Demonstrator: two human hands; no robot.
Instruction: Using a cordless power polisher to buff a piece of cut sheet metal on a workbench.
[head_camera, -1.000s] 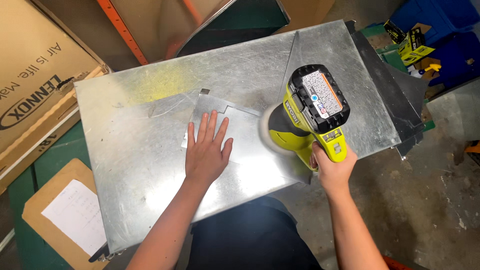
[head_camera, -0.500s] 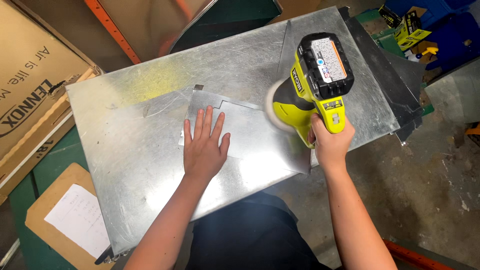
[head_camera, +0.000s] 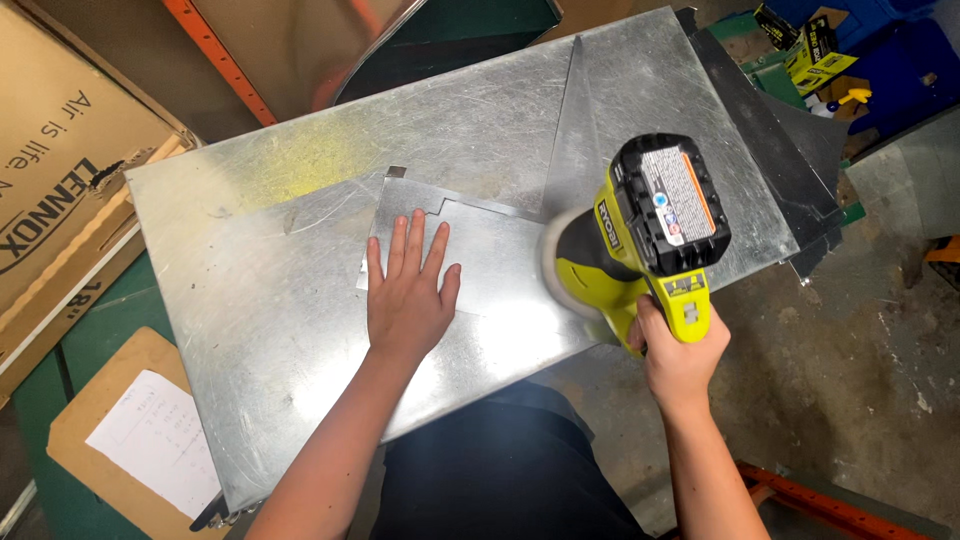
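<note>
left hand (head_camera: 408, 300) lies flat, fingers spread and released, pressing a small notched metal piece (head_camera: 470, 255) onto a large metal sheet (head_camera: 300, 290). right hand (head_camera: 680, 352) is clenched around the handle of a yellow-green cordless polisher (head_camera: 640, 240), its pad touching the small piece's right edge. step judged: buffing the held piece; a further pass calls for firm downward pressure so the piece cannot slide. surroundings: cardboard box (head_camera: 55, 190) at left, concrete floor (head_camera: 850, 380) at right.

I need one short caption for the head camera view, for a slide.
Left hand pins a small metal sheet; right hand holds a yellow-green cordless polisher.
</note>
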